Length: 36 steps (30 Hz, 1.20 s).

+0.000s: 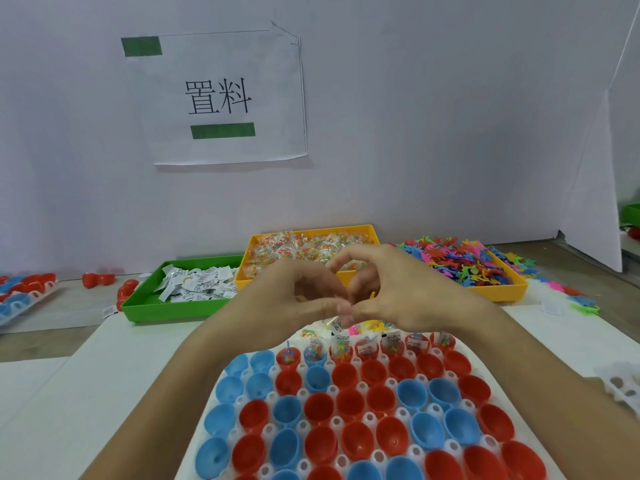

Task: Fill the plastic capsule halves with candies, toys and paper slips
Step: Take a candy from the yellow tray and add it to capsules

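Note:
A white holder tray (369, 418) in front of me carries several red and blue capsule halves (349, 400). Those in its far row (367, 346) hold candy packets, toys and slips; the nearer ones look empty. My left hand (287, 299) and my right hand (398, 292) meet just above the far row, fingertips pinched together on a small candy packet with a paper slip (341, 322). A little heap of packets and toys (367, 325) lies on the table behind the tray, partly hidden by my hands.
A green bin of paper slips (187, 289) stands at the back left, a yellow bin of candy packets (304, 245) in the middle, and a yellow bin of colourful toys (474, 268) at the right. Loose red capsule halves (97, 279) and another tray (20, 292) lie far left.

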Each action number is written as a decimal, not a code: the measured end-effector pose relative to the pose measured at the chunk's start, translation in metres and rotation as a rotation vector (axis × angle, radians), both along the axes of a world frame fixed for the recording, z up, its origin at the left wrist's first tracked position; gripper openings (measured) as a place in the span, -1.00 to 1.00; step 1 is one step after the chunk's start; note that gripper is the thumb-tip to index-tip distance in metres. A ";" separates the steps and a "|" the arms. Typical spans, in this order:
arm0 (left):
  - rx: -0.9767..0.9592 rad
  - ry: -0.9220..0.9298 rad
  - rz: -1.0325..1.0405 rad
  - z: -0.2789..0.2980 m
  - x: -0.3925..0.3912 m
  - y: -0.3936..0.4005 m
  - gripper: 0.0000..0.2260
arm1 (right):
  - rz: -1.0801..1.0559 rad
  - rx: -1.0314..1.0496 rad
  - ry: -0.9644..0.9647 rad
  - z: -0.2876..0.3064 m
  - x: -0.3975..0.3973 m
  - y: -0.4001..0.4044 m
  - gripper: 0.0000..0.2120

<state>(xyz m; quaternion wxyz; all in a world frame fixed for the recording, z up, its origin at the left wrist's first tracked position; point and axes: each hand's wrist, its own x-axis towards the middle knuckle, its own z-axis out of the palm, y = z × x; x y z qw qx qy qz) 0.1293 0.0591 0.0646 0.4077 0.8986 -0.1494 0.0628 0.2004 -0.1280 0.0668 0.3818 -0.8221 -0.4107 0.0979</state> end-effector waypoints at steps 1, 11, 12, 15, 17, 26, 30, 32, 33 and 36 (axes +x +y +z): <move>-0.039 0.001 0.006 -0.001 0.000 -0.003 -0.77 | 0.012 -0.004 -0.010 0.001 -0.001 0.000 -0.50; -0.081 0.213 0.009 -0.002 -0.001 0.009 -0.86 | 0.060 0.014 -0.022 0.001 -0.001 0.001 -0.45; -0.030 0.234 0.030 -0.002 -0.001 0.012 -0.82 | 0.060 0.013 -0.032 0.001 0.000 0.000 -0.47; 0.109 0.276 0.110 -0.001 -0.002 0.022 -0.78 | 0.026 0.036 -0.045 0.002 0.006 -0.006 -0.55; 0.154 0.302 0.166 -0.001 -0.003 0.027 -0.80 | -0.002 0.040 -0.067 0.003 0.009 -0.010 -0.59; 0.275 0.374 0.260 -0.002 -0.003 0.034 -0.87 | -0.075 0.088 -0.074 0.009 0.022 -0.029 -0.79; 0.260 0.379 0.266 -0.001 -0.004 0.031 -0.86 | -0.085 0.137 -0.054 0.010 0.027 -0.035 -0.81; 0.270 0.401 0.255 -0.001 -0.005 0.030 -0.83 | -0.086 0.134 -0.060 0.010 0.027 -0.036 -0.82; 0.271 0.409 0.251 0.000 -0.005 0.029 -0.82 | -0.085 0.134 -0.060 0.010 0.028 -0.036 -0.82; 0.286 0.395 0.249 0.000 -0.004 0.028 -0.83 | -0.088 0.132 -0.060 0.010 0.029 -0.036 -0.84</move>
